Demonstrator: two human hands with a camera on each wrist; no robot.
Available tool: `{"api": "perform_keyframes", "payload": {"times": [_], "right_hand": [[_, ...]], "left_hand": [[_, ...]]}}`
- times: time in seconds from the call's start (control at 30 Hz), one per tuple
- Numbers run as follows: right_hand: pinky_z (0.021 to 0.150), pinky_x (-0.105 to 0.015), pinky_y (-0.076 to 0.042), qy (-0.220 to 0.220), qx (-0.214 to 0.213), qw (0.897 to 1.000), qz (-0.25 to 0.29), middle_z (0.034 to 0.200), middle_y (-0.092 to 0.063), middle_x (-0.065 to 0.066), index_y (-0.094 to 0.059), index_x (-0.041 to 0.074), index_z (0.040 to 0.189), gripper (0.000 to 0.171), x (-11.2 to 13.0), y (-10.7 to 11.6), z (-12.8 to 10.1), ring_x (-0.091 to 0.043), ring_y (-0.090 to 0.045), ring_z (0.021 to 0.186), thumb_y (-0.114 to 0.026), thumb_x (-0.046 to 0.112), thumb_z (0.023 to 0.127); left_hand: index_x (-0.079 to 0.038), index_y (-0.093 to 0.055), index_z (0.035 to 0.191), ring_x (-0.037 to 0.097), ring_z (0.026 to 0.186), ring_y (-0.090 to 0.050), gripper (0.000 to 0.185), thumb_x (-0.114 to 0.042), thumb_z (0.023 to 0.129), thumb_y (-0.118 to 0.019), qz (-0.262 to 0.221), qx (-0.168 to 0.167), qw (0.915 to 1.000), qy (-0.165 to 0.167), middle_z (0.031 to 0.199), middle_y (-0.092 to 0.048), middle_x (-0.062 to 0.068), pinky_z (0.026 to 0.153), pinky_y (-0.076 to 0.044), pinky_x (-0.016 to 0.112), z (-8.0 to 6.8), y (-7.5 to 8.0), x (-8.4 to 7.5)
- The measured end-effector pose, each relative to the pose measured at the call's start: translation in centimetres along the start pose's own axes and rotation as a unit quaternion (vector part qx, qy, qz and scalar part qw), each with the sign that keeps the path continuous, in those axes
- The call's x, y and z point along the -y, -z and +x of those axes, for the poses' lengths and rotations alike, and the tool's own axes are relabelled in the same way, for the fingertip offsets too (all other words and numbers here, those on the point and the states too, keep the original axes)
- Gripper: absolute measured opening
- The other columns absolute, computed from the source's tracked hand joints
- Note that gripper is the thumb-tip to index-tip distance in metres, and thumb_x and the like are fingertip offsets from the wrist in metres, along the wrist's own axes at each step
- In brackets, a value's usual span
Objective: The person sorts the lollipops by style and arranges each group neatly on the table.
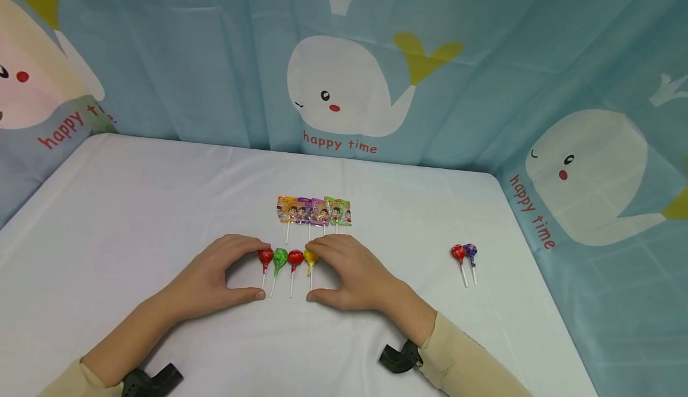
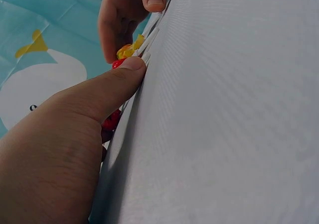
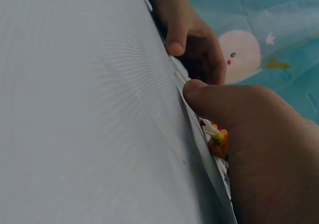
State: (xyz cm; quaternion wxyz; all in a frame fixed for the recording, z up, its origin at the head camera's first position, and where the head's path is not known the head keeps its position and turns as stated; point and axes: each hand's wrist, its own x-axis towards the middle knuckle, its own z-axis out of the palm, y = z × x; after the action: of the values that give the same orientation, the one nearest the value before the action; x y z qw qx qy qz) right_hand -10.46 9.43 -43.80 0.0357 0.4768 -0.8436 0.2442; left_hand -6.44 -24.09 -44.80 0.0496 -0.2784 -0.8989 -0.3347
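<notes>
Four round lollipops lie side by side on the white table (image 1: 134, 206): red (image 1: 266, 258), green (image 1: 279, 258), red (image 1: 295, 257) and yellow (image 1: 310, 258), sticks pointing toward me. My left hand (image 1: 257, 270) curves round the row's left end, its fingertips touching the first red one and its thumb by the stick ends. My right hand (image 1: 322, 271) mirrors it, with its fingers against the yellow one. In the left wrist view my left thumb (image 2: 114, 84) lies flat on the cloth beside the yellow lollipop (image 2: 127, 50). In the right wrist view my right thumb (image 3: 224, 99) rests near the yellow lollipop (image 3: 218, 142).
A row of flat wrapped lollipops (image 1: 314, 211) lies just beyond the hands. A red lollipop (image 1: 458, 252) and a purple one (image 1: 470, 251) lie together at the right. A blue whale-print curtain (image 1: 344, 86) closes off the back and right sides.
</notes>
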Motion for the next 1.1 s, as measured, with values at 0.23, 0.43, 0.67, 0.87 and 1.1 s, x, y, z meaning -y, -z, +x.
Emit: {"api": "perform_keyframes", "payload": {"times": [0.23, 0.43, 0.67, 0.87, 1.1], "right_hand": [[0.126, -0.037, -0.037, -0.005, 0.001, 1.0, 0.005, 0.149, -0.065, -0.003, -0.062, 0.006, 0.15, 0.08, 0.02, -0.02, -0.04, -0.018, -0.055, 0.143, -0.085, 0.053, 0.09], [0.126, -0.036, -0.036, -0.008, 0.002, 1.0, 0.007, 0.149, -0.064, -0.002, -0.062, 0.006, 0.151, 0.081, -0.04, 0.0, -0.12, -0.018, -0.054, 0.144, -0.086, 0.054, 0.09], [0.126, -0.037, -0.037, -0.005, -0.003, 1.0, 0.008, 0.15, -0.064, -0.003, -0.062, 0.006, 0.151, 0.083, -0.04, 0.04, -0.13, -0.018, -0.054, 0.144, -0.086, 0.055, 0.089], [0.126, -0.038, -0.037, -0.002, -0.01, 1.0, 0.006, 0.15, -0.064, -0.003, -0.062, 0.006, 0.15, 0.083, -0.15, -0.05, -0.16, -0.018, -0.054, 0.144, -0.087, 0.056, 0.088], [0.126, -0.037, -0.037, -0.003, -0.016, 1.0, 0.003, 0.15, -0.064, -0.003, -0.062, 0.005, 0.15, 0.083, 0.04, 0.18, -0.31, -0.019, -0.054, 0.144, -0.086, 0.055, 0.088]], "left_hand": [[-0.026, -0.067, 0.147, 0.016, 0.135, -0.056, 0.08, -0.05, 0.078, -0.1, 0.003, 0.0, 1.0, 0.0, 0.142, -0.065, -0.014, 0.114, -0.044, 0.034, -0.02, 0.03, 0.01], [-0.026, -0.067, 0.147, 0.016, 0.135, -0.056, 0.08, -0.05, 0.078, -0.099, 0.001, 0.0, 1.0, 0.0, 0.143, -0.065, -0.014, 0.115, -0.043, 0.033, -0.01, 0.04, 0.01], [-0.026, -0.067, 0.147, 0.017, 0.136, -0.056, 0.08, -0.05, 0.079, -0.099, 0.002, 0.002, 1.0, 0.002, 0.143, -0.065, -0.014, 0.114, -0.044, 0.037, 0.01, 0.04, -0.04], [-0.026, -0.066, 0.147, 0.017, 0.135, -0.056, 0.08, -0.049, 0.078, -0.099, 0.002, 0.0, 1.0, -0.002, 0.142, -0.065, -0.014, 0.115, -0.041, 0.031, 0.01, -0.01, 0.05], [-0.027, -0.067, 0.147, 0.016, 0.134, -0.057, 0.08, -0.05, 0.078, -0.1, 0.004, -0.002, 1.0, -0.001, 0.141, -0.065, -0.015, 0.114, -0.043, 0.032, 0.0, -0.02, 0.07]]}}
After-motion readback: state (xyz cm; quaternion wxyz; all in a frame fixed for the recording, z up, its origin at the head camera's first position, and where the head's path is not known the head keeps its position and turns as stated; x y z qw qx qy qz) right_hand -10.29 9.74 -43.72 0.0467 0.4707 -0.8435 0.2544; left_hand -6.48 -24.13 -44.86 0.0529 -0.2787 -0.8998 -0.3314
